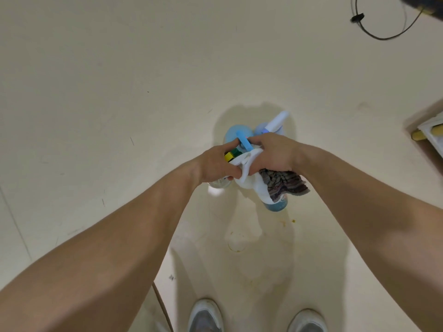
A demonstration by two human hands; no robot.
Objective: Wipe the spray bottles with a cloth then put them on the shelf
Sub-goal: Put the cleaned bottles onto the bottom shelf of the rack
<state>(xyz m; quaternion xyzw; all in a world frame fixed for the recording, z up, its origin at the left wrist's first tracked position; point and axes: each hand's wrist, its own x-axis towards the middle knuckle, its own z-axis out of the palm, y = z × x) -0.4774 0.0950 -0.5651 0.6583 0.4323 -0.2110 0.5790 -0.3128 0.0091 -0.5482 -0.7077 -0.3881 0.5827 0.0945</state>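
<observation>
Four spray bottles are bunched together between both hands, held above the floor (119, 92), ahead of the two shoes (206, 315).

- Left grip (215, 164): fingers curled round the necks on the left of the bunch, thumb against the white trigger head (244, 164). A yellow-green nozzle (231, 155) sticks out beside the knuckles. A clear bottle (219, 184) hangs below this hand. Contents can't be told.
- Right grip (273, 154): clenched over the right side of the bunch, and pinching the cloth (282, 182) too. The cloth is striped and dark, and hangs from under the palm over the white-headed bottle.
- White-headed bottle: long axis is tilted, head at the centre between the hands, base (275, 204) down-right toward the person. The base end shows teal-blue inside.
- Pale blue bottle (231, 134): on the far side of the hands, mostly hidden. Its blue lever (244, 141) runs diagonally, up-left to down-right.
- Fourth bottle (260, 128): bluish, far right of the bunch. Its long white nozzle (278, 119) points up-right, away from the person.

The bunch's shadow falls on the floor under it. A black cable (383, 35) loops at top right. A brown and white fixture (429, 133) shows at the right edge, too cropped to identify. A thin cord (161, 305) runs by the left shoe.
</observation>
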